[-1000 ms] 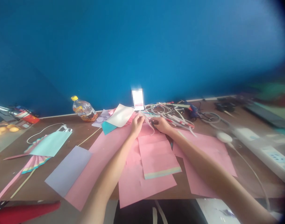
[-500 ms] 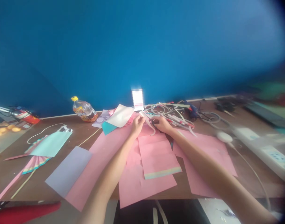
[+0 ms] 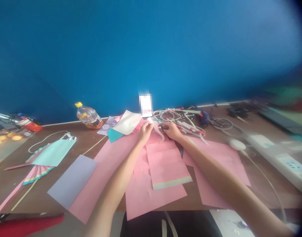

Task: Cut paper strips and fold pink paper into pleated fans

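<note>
My left hand (image 3: 146,130) is closed in a pinch on one end of a thin whitish strip (image 3: 161,133), which curls down to the right in front of the pile at the back. Just right of it, my right hand (image 3: 172,130) is closed with bent fingers around something small and dark that I cannot make out. Below the hands lies a pink paper sheet (image 3: 168,164) with a yellow and blue band along its near edge. It rests on larger pink paper (image 3: 153,202). A white and a teal sheet (image 3: 115,135) lie left of my left hand.
A tilted drink bottle (image 3: 89,117) with a yellow cap stands back left. Tangled strips and cables (image 3: 180,120) fill the back right. A bright phone screen (image 3: 146,104) leans by the blue wall. A power strip (image 3: 284,158) lies right, a lavender sheet (image 3: 73,181) left.
The two hands stay almost in place, both still closed. The right fingers shift slightly beside the whitish strip; the papers have not moved.
</note>
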The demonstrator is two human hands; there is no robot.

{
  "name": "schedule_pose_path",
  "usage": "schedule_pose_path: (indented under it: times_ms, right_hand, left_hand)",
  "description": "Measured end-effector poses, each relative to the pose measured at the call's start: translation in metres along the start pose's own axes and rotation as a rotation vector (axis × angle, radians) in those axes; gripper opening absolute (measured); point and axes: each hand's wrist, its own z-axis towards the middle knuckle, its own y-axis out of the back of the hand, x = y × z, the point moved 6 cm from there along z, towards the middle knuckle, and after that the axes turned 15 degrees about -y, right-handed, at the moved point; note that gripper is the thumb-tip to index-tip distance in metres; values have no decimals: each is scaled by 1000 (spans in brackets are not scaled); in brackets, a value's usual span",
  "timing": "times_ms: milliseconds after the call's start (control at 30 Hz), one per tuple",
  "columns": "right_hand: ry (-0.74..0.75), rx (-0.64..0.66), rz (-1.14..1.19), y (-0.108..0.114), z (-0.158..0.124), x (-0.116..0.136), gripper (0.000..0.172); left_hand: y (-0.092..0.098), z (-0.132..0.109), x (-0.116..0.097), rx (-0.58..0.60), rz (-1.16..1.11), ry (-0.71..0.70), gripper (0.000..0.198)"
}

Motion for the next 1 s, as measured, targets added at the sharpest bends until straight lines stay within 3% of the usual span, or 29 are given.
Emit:
schedule_pose_path:
  times_ms: [200,333,600,867,1000]
  right_hand:
    - [-192,-167,387,20,6,-12,29]
    - [-229,-120,612,26,9,-10,36]
    - [-191,75,361,4,1,9,44]
    - [-143,8,252,4,4,9,43]
    - [-157,81,268,2,5,1,44]
  left_hand:
    - [5,0,6,-80,-11,35,31]
    - [10,-1,5,-146,-25,45,30]
    - [23,-5,12,-349,33,88,30]
    - [24,-2,15,-349,8,103,30]
    - [23,-3,13,-340,1,87,32]
